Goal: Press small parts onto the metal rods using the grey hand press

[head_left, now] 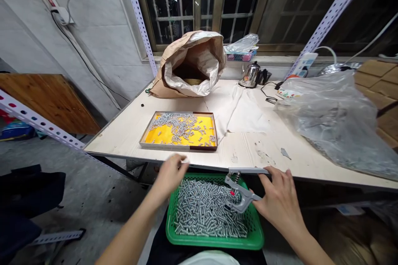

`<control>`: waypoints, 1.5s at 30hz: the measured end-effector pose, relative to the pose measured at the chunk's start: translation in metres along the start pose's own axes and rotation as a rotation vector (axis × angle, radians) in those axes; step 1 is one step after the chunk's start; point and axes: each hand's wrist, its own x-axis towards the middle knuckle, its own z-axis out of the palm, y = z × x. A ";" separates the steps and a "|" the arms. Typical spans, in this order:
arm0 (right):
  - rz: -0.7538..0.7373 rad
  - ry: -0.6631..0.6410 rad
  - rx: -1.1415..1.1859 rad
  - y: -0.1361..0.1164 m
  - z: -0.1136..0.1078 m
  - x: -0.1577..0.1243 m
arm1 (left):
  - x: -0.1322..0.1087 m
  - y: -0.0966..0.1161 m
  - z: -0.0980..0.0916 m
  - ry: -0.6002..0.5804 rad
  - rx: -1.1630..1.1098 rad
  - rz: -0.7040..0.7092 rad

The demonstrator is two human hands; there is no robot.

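Observation:
My right hand (278,192) is wrapped around the handles of grey metal spring-loaded pliers (241,203), which show a coil spring and a small red part. The pliers' head is over the right side of a green plastic basket (214,241). Many small silvery cylindrical metal pieces (208,209) fill the basket, which rests on my lap. My left hand (170,176) is raised over the basket's back left corner, thumb and fingers pinched together. Whatever is between its fingertips is too small and blurred to make out.
On the table (248,143) a shallow tray (203,148) with a yellow bottom holds more of the small metal pieces. Behind it lies an open paper sack (169,64). A metal kettle (250,75) stands farther back, and a large clear plastic bag (336,112) lies at the right.

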 end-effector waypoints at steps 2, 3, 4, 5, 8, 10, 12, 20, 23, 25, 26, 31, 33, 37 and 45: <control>0.007 0.018 0.000 -0.001 0.002 0.000 | 0.048 -0.009 -0.014 0.159 0.210 -0.087; 0.008 0.030 0.003 -0.003 0.002 0.001 | 0.072 -0.014 -0.020 0.190 0.246 -0.117; 0.008 0.042 0.006 -0.005 0.003 0.002 | 0.095 -0.018 -0.025 0.193 0.264 -0.136; 0.007 0.051 0.011 -0.006 0.004 0.003 | 0.114 -0.023 -0.028 0.179 0.277 -0.156; 0.005 0.055 0.030 -0.010 0.005 0.005 | 0.150 -0.036 -0.030 0.113 0.277 -0.206; 0.009 0.039 0.040 -0.011 0.005 0.005 | 0.157 -0.044 -0.028 0.100 0.261 -0.229; 0.013 0.016 0.041 -0.011 0.005 0.004 | 0.156 -0.051 -0.028 0.112 0.227 -0.240; 0.004 -0.015 0.068 -0.012 0.003 0.014 | 0.116 -0.065 -0.039 0.254 -0.138 -0.247; 0.019 0.008 0.091 -0.017 0.000 0.026 | 0.083 -0.048 -0.028 0.235 -0.308 -0.220; 0.041 0.033 0.109 -0.023 -0.004 0.036 | 0.055 -0.028 -0.014 0.120 -0.477 -0.203; 0.051 0.042 0.115 -0.026 -0.006 0.041 | 0.042 -0.018 -0.005 0.013 -0.618 -0.210; 0.047 0.015 0.122 -0.045 -0.013 0.057 | -0.004 0.017 0.031 -0.349 -0.961 -0.351; 0.043 -0.001 0.127 -0.049 -0.014 0.059 | -0.010 0.021 0.039 -0.367 -0.989 -0.395; 0.038 -0.015 0.133 -0.055 -0.014 0.058 | -0.012 0.022 0.045 -0.389 -0.979 -0.456; 0.015 -0.057 0.123 -0.061 -0.011 0.053 | -0.014 0.025 0.040 -0.469 -0.841 -0.372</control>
